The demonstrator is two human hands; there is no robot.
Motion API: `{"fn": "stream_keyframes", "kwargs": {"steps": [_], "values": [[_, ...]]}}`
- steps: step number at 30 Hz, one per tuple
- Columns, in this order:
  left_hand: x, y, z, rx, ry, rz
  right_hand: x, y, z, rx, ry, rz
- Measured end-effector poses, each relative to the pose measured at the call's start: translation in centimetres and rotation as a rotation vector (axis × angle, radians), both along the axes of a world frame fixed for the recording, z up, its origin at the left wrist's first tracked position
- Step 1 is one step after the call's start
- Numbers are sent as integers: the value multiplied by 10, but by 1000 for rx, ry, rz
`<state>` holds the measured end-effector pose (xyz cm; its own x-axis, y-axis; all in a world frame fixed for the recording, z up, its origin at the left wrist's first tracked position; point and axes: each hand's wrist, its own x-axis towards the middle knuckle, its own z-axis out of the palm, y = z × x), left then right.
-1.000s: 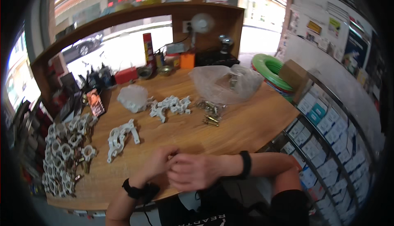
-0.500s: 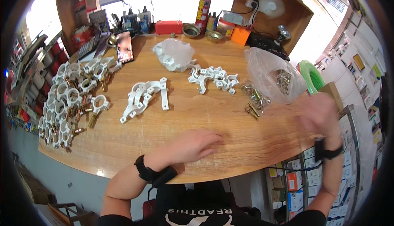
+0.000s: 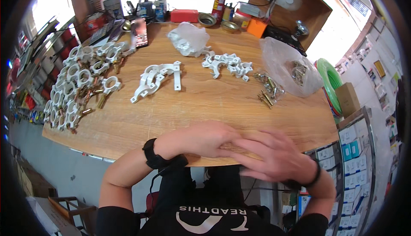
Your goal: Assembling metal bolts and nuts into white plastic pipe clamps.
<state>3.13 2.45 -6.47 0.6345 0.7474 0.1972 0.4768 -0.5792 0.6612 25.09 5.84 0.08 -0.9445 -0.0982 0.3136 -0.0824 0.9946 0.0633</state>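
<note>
Hands [image 3: 277,156] have come together over the table [image 3: 201,103].

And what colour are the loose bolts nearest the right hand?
The loose bolts are a shiny brassy gold; they show best in the head view.
</note>
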Motion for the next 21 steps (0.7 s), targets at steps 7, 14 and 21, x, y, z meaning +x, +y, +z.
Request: {"fn": "stream_keyframes", "kwargs": {"steps": [7, 14, 21], "values": [[-20, 9, -7, -20, -269, 39, -103, 37, -55, -711, 414, 32], [-34, 26, -26, -228, -392, 269, -125, 76, -92, -1295, 72, 1], [-45, 32, -41, -427, -326, 195, -124, 77, -124, -1363, 34, -66]]}}
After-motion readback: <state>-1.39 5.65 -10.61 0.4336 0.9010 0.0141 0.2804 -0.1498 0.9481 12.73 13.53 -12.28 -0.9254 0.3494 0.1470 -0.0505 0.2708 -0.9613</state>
